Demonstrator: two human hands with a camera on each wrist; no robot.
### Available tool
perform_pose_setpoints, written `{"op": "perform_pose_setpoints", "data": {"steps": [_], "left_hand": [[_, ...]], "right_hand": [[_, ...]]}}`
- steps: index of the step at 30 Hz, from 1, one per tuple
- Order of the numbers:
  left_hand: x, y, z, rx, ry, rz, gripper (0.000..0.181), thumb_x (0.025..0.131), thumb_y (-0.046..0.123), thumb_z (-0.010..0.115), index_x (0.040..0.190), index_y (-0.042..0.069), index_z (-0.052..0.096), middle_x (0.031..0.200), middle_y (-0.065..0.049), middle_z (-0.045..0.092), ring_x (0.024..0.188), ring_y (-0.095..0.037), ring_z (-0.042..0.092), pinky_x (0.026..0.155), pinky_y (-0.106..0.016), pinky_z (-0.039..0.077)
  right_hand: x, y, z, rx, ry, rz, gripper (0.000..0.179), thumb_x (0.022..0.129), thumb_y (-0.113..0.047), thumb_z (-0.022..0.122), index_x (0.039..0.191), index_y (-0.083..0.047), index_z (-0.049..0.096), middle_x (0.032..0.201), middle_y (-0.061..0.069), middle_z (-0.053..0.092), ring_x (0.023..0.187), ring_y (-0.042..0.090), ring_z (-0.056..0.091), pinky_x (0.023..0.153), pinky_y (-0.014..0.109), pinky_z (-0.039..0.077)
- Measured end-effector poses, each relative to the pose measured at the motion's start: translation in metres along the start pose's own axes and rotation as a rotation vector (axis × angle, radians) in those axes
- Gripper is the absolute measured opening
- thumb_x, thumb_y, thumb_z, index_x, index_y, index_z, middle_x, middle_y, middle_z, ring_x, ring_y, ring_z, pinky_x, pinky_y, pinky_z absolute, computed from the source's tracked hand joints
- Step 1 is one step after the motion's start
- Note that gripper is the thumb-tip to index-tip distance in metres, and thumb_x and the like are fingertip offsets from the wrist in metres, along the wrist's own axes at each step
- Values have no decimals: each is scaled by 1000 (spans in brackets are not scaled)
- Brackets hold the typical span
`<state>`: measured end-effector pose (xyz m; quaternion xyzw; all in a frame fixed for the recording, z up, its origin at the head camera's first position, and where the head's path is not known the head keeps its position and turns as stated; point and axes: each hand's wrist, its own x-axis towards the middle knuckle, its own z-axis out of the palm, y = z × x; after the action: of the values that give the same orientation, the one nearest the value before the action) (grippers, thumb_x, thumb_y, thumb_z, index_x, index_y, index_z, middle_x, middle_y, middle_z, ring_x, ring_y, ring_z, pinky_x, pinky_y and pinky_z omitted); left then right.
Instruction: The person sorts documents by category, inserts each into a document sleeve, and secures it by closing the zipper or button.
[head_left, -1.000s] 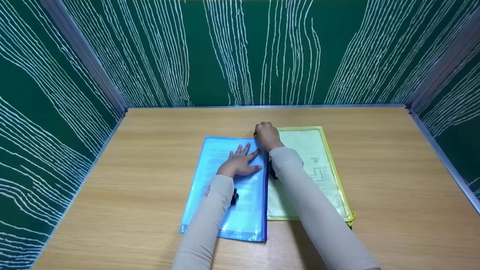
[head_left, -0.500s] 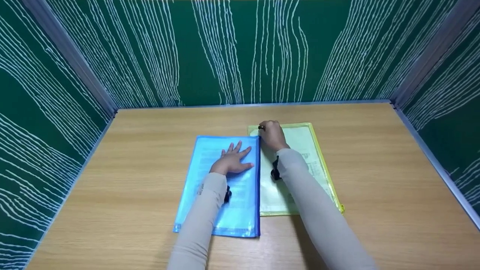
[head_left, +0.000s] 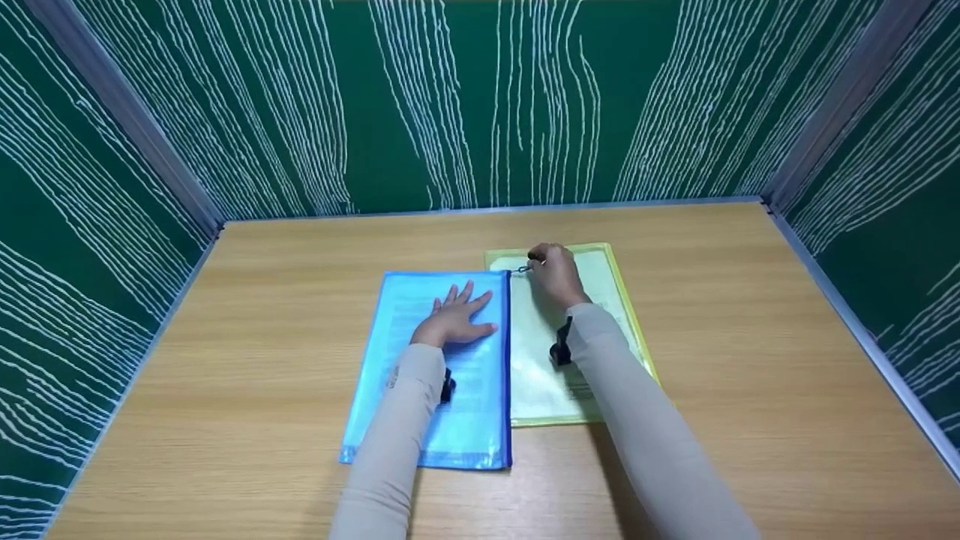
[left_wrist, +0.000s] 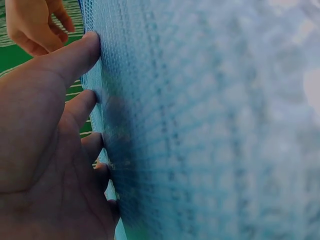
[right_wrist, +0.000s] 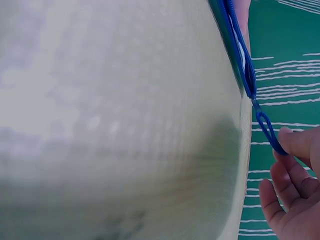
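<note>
A translucent blue zip folder (head_left: 469,405) with printed paper inside lies on the table, its dark blue zip edge along the right. My left hand (head_left: 452,322) rests on it with fingers spread; in the left wrist view its fingertips (left_wrist: 91,42) touch the meshed plastic. At the folder's far right corner, my right hand (head_left: 556,276) pinches the blue looped zip pull (right_wrist: 267,130) between thumb and fingers. The pull stretches out to the right from the zip's end. Beneath the blue folder's right edge and my right arm lies a yellow-edged zip folder (head_left: 544,390), partly hidden.
The wooden table (head_left: 225,375) extends around both folders. Green panels (head_left: 525,112) with white wavy lines stand at its back and sides, joined by grey corner posts (head_left: 847,97). A black wrist device (head_left: 561,349) hangs beneath the right sleeve.
My right hand has shifted right from the blue folder's far corner, drawing the zip pull out sideways into sight. My left hand stays spread on the folder. The head view has shifted slightly.
</note>
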<state>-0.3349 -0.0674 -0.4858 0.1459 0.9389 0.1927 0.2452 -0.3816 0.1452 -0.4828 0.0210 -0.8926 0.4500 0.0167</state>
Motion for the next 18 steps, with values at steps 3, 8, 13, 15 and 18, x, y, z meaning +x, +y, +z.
{"op": "perform_pose_setpoints", "data": {"steps": [3,8,13,15,18], "left_hand": [[1,0,0,-8,-4,7,70,94,57,47,153,37,16,163,0,-6,149,-28,-14,120,-51,-7],[1,-2,0,-24,1,10,70,94,57,48,153,37,16,163,1,-7,149,-27,-15,120,-50,-7],[-2,-2,0,-36,10,9,70,94,56,49,153,37,16,163,0,-6,149,-27,-15,120,-51,-7],[-2,-1,1,-38,12,12,70,94,56,49,153,36,17,163,0,-6,149,-27,-15,120,-51,-7],[-2,-1,1,-26,10,24,70,94,56,48,153,36,17,163,-1,-6,149,-27,-14,120,-51,-6]], "right_hand": [[-6,5,-3,25,15,28,22,97,-6,53,114,4,63,109,18,63,101,28,59,89,40,50],[-16,14,-7,76,17,78,20,96,-11,55,109,2,63,104,17,64,93,24,60,78,34,50],[-23,23,-11,69,-6,80,16,94,-14,58,102,-2,64,96,12,63,85,22,57,74,31,46],[-25,26,-13,55,-22,75,15,93,-15,58,100,-3,64,94,11,62,84,21,55,74,31,45],[-28,29,-15,40,-44,69,14,92,-15,59,98,-3,64,93,10,61,84,21,54,75,31,44]]}}
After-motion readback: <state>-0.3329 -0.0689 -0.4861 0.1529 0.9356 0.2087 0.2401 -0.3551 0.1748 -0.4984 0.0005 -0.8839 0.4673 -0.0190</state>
